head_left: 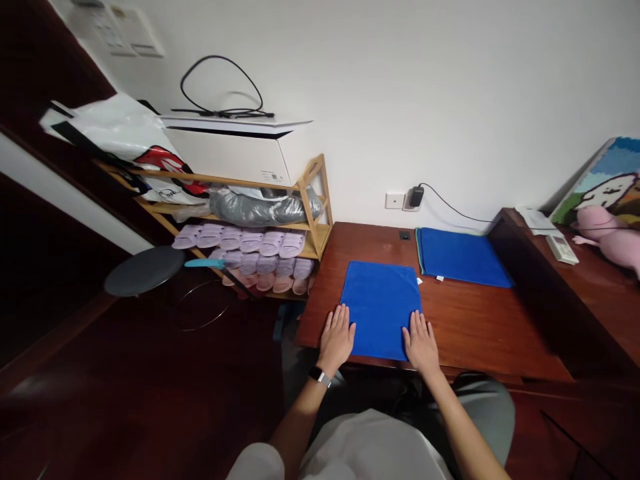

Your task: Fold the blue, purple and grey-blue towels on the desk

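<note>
A blue cloth [381, 303] lies flat on the brown wooden desk [465, 327], close to its front edge, with a small white tag at its right side. My left hand [337, 339] rests on the cloth's left edge, fingers stretched out and pointing away from me. On the opposite edge lies my right hand [421, 341], also flat with fingers extended. Neither hand grips anything. Farther back and to the right is a stack of folded blue cloths [463, 257], with a green edge on its left side and a white tag at the front.
A wooden rack [320, 233] with lilac and pink slippers [270, 243] stands left of the desk, a white box [230, 153] on top. Left of it is a round dark stool [145, 271]. A raised ledge at right holds a remote [562, 249] and pink plush toy [607, 233].
</note>
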The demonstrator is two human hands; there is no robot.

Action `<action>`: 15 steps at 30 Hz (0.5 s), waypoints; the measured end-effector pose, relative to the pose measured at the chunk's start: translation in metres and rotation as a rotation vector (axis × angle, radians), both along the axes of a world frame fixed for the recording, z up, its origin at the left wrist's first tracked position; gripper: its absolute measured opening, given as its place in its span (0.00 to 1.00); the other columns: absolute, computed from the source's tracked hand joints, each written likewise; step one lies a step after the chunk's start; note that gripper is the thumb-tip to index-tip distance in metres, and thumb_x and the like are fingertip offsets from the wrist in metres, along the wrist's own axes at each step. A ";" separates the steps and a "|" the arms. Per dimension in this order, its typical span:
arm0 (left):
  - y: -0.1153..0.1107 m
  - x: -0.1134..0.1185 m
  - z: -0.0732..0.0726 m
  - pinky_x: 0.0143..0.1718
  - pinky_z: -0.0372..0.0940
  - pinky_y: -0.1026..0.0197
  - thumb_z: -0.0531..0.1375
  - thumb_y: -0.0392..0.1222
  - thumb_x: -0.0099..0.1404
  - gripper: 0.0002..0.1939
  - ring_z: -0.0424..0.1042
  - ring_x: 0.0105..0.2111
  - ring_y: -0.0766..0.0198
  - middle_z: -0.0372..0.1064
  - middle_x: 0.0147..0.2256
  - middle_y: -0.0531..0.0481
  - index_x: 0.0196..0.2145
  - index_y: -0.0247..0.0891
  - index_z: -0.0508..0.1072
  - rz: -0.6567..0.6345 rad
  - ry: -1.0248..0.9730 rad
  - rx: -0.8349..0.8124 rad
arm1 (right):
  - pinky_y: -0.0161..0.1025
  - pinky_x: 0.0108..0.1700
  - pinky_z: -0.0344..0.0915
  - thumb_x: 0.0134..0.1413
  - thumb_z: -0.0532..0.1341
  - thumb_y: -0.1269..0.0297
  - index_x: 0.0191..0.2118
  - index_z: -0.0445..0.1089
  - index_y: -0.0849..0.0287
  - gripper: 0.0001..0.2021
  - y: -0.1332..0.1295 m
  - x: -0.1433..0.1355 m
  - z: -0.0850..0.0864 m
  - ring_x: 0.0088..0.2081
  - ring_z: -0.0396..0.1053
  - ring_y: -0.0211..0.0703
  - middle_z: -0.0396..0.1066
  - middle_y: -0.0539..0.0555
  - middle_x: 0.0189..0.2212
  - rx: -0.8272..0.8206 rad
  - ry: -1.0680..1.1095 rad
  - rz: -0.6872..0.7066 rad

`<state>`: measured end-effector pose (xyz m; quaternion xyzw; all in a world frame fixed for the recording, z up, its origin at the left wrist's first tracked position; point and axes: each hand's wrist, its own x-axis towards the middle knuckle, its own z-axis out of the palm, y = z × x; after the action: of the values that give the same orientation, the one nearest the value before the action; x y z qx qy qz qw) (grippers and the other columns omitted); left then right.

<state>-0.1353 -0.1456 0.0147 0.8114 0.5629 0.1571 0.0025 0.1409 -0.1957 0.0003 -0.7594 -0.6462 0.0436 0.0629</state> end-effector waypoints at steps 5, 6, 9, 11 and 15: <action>0.004 0.054 0.014 0.75 0.48 0.47 0.39 0.49 0.82 0.31 0.49 0.75 0.57 0.53 0.73 0.43 0.75 0.34 0.54 -0.195 -0.032 0.016 | 0.51 0.76 0.37 0.75 0.36 0.54 0.77 0.48 0.70 0.34 0.018 -0.047 0.011 0.77 0.41 0.50 0.44 0.61 0.76 0.014 0.035 0.119; 0.004 0.062 0.013 0.74 0.49 0.48 0.39 0.49 0.82 0.31 0.50 0.74 0.57 0.54 0.73 0.43 0.75 0.35 0.55 -0.227 -0.029 0.005 | 0.51 0.76 0.37 0.75 0.36 0.54 0.77 0.48 0.70 0.34 0.020 -0.053 0.010 0.77 0.41 0.50 0.44 0.61 0.76 0.009 0.042 0.134; 0.004 0.065 0.003 0.74 0.51 0.48 0.40 0.51 0.82 0.31 0.52 0.74 0.57 0.55 0.73 0.43 0.74 0.36 0.56 -0.219 -0.013 -0.016 | 0.51 0.76 0.37 0.75 0.38 0.54 0.77 0.48 0.69 0.34 0.018 -0.051 0.002 0.77 0.41 0.50 0.45 0.62 0.76 0.010 0.041 0.109; 0.002 0.050 -0.008 0.74 0.51 0.46 0.40 0.52 0.82 0.32 0.52 0.74 0.55 0.54 0.73 0.42 0.75 0.35 0.54 -0.154 0.000 -0.014 | 0.51 0.76 0.36 0.75 0.38 0.53 0.77 0.47 0.70 0.35 0.010 -0.033 -0.005 0.77 0.41 0.51 0.44 0.62 0.76 0.017 0.023 0.044; -0.001 0.005 -0.019 0.73 0.51 0.43 0.40 0.50 0.82 0.32 0.53 0.74 0.54 0.53 0.73 0.41 0.77 0.35 0.48 -0.041 0.022 -0.009 | 0.52 0.76 0.39 0.74 0.36 0.51 0.77 0.45 0.71 0.36 -0.006 0.010 -0.014 0.77 0.42 0.52 0.42 0.62 0.77 -0.027 0.017 -0.044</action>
<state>-0.1300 -0.1467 -0.0040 0.8245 0.5468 0.1455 0.0030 0.1514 -0.2022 -0.0136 -0.7738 -0.6281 0.0571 0.0591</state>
